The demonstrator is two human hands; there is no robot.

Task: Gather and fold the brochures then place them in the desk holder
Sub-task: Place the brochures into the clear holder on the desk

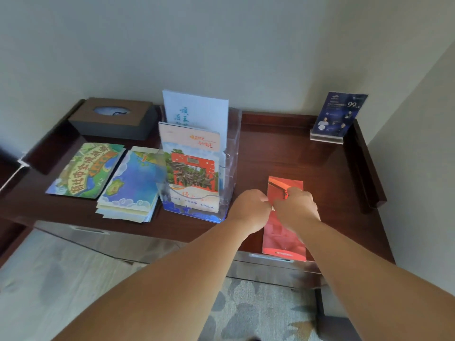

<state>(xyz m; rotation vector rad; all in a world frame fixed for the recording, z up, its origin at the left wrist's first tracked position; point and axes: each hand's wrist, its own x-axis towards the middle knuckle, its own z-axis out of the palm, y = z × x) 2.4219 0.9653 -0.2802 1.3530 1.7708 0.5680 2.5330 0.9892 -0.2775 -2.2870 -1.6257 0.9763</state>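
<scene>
A narrow red brochure [283, 239] lies folded on the dark wooden desk [320, 168], its near end at the front edge. My left hand [250, 209] and my right hand [296, 207] sit side by side on its middle with fingers curled, hiding part of it; both seem to pinch the paper. The clear desk holder [229, 168] stands just left of my hands with two brochures upright inside: a red-and-orange one [192, 168] in front, a pale blue one [197, 112] behind. A green map brochure [86, 168] and a blue map stack [133, 185] lie flat further left.
A brown tissue box [113, 118] stands at the desk's back left. A blue sign in an acrylic stand [338, 116] occupies the back right corner. The desk has raised rails along its back and sides. Drawers sit under the front edge, above a patterned carpet.
</scene>
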